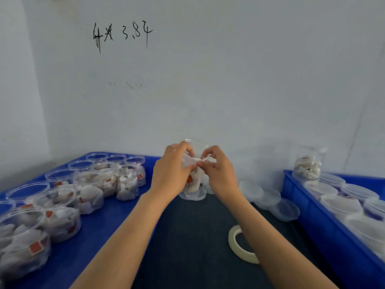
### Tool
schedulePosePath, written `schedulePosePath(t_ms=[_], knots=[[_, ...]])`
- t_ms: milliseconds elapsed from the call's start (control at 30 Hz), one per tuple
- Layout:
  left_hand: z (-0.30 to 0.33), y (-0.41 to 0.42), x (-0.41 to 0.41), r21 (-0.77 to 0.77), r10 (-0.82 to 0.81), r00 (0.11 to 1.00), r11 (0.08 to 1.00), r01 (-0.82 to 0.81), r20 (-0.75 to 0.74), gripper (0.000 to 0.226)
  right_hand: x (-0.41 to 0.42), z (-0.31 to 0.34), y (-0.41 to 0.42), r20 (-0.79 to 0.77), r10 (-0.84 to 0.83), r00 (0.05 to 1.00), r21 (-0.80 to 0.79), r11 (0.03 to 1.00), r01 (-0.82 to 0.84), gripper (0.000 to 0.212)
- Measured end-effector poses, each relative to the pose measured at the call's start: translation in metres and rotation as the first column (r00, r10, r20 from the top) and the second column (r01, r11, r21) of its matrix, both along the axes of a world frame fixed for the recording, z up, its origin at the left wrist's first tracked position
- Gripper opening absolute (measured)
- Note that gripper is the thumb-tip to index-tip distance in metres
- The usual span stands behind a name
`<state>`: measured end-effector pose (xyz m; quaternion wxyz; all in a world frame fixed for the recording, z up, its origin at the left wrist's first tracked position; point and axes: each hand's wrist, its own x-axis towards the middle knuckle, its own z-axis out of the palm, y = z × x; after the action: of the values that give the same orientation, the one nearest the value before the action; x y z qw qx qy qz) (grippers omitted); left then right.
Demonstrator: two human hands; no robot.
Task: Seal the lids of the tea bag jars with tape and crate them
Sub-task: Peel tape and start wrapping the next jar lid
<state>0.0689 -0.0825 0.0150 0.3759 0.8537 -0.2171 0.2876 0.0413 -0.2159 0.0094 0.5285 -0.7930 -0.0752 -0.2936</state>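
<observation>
Both hands work at one clear jar point(194, 180) of tea bags, at the centre of the frame.

The jar is see-through plastic, packed with pale bags with red tags. The left hand point(173, 170) curls round its side; the right hand point(218, 167) pinches something small at its top, too blurred to name. A tape roll point(239, 247) lies lower right. Open-topped jars point(89, 190) fill a blue tray point(100, 236) at left; lidded jars point(341, 201) sit in a blue crate point(325, 228) at right.

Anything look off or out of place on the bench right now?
One lidded jar stands on top of the other jars' lids in the right crate, above the rest. Loose lids lie overlapping on the dark table. Nothing is spilled.
</observation>
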Motion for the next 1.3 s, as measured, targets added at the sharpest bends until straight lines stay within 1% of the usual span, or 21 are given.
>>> schedulePosePath(t_ms=[100, 133, 200, 267, 367, 400, 467, 533, 633, 700, 767, 833, 867, 933, 967, 1033, 1100, 1133, 1200, 1267, 1300], knots=[[-0.032, -0.027, -0.007, -0.037, -0.108, 0.992, 0.994, 0.106, -0.067, 0.032, -0.017, -0.024, -0.028, -0.065, -0.047, 0.997, 0.045, 0.998, 0.050, 0.019], [-0.043, -0.033, -0.009, -0.065, -0.139, 0.987, 0.989, 0.134, -0.085, 0.041, -0.021, -0.032, -0.034, -0.094, -0.060, 0.994, 0.067, 0.996, 0.067, 0.020], [-0.067, -0.043, -0.011, -0.173, -0.206, 0.969, 0.968, 0.181, -0.135, 0.067, -0.025, -0.049, -0.045, -0.153, -0.088, 0.984, 0.089, 0.991, 0.103, 0.018], [-0.093, -0.049, -0.011, -0.270, -0.248, 0.947, 0.944, 0.190, -0.202, 0.087, -0.026, -0.067, -0.051, -0.205, -0.110, 0.973, 0.082, 0.988, 0.129, 0.016], [-0.133, -0.050, -0.007, -0.321, -0.269, 0.900, 0.934, 0.157, -0.343, 0.099, -0.024, -0.089, -0.054, -0.256, -0.082, 0.963, 0.161, 0.979, 0.126, 0.019], [-0.144, -0.049, -0.006, -0.337, -0.284, 0.879, 0.929, 0.153, -0.384, 0.101, -0.022, -0.093, -0.054, -0.269, -0.063, 0.961, 0.189, 0.975, 0.116, 0.020], [-0.165, -0.046, -0.002, -0.357, -0.312, 0.844, 0.921, 0.156, -0.436, 0.099, -0.017, -0.103, -0.053, -0.281, -0.010, 0.960, 0.230, 0.970, 0.077, 0.021], [-0.177, -0.043, 0.002, -0.361, -0.299, 0.832, 0.924, 0.129, -0.467, 0.094, -0.011, -0.111, -0.052, -0.283, 0.033, 0.959, 0.225, 0.974, 0.033, 0.020], [-0.184, -0.039, 0.012, -0.346, -0.235, 0.859, 0.936, 0.072, -0.456, 0.090, 0.003, -0.121, -0.052, -0.277, 0.097, 0.956, 0.168, 0.984, -0.051, 0.015], [-0.186, -0.036, 0.017, -0.369, -0.208, 0.882, 0.929, 0.042, -0.424, 0.090, 0.016, -0.125, -0.053, -0.247, 0.148, 0.958, 0.166, 0.980, -0.108, 0.007], [-0.189, -0.035, 0.021, -0.415, -0.189, 0.895, 0.910, 0.004, -0.404, 0.090, 0.035, -0.130, -0.055, -0.230, 0.156, 0.961, 0.252, 0.963, -0.096, 0.012], [-0.193, -0.034, 0.025, -0.465, -0.186, 0.906, 0.885, -0.014, -0.380, 0.089, 0.060, -0.140, -0.058, -0.271, 0.094, 0.958, 0.324, 0.946, -0.001, 0.014], [-0.193, -0.034, 0.027, -0.486, -0.187, 0.911, 0.874, -0.017, -0.368, 0.089, 0.075, -0.146, -0.059, -0.310, 0.055, 0.949, 0.306, 0.951, 0.045, 0.020], [-0.194, -0.034, 0.029, -0.516, -0.183, 0.915, 0.856, -0.031, -0.358, 0.088, 0.101, -0.160, -0.058, -0.381, 0.002, 0.924, 0.189, 0.979, 0.075, 0.046], [-0.195, -0.035, 0.031, -0.527, -0.179, 0.918, 0.849, -0.039, -0.355, 0.088, 0.112, -0.164, -0.056, -0.400, -0.012, 0.917, 0.139, 0.988, 0.073, 0.060], [-0.198, -0.035, 0.033, -0.541, -0.172, 0.922, 0.840, -0.047, -0.348, 0.089, 0.129, -0.169, -0.050, -0.416, -0.028, 0.909, 0.109, 0.991, 0.080, 0.083], [-0.200, -0.035, 0.033, -0.566, -0.180, 0.925, 0.823, -0.045, -0.335, 0.090, 0.146, -0.168, -0.044, -0.420, -0.098, 0.902, 0.034, 0.992, 0.123, 0.097], [-0.201, -0.035, 0.033, -0.581, -0.186, 0.925, 0.813, -0.044, -0.330, 0.090, 0.155, -0.168, -0.042, -0.426, -0.154, 0.892, -0.030, 0.987, 0.156, 0.096], [-0.202, -0.035, 0.035, -0.606, -0.193, 0.924, 0.794, -0.051, -0.330, 0.091, 0.170, -0.169, -0.036, -0.430, -0.270, 0.861, -0.169, 0.961, 0.217, 0.084], [-0.202, -0.035, 0.036, -0.623, -0.192, 0.923, 0.779, -0.063, -0.334, 0.093, 0.180, -0.170, -0.031, -0.416, -0.334, 0.846, -0.262, 0.935, 0.241, 0.071], [-0.203, -0.035, 0.036, -0.631, -0.192, 0.923, 0.773, -0.068, -0.335, 0.094, 0.183, -0.171, -0.030, -0.410, -0.350, 0.842, -0.294, 0.925, 0.242, 0.068]])
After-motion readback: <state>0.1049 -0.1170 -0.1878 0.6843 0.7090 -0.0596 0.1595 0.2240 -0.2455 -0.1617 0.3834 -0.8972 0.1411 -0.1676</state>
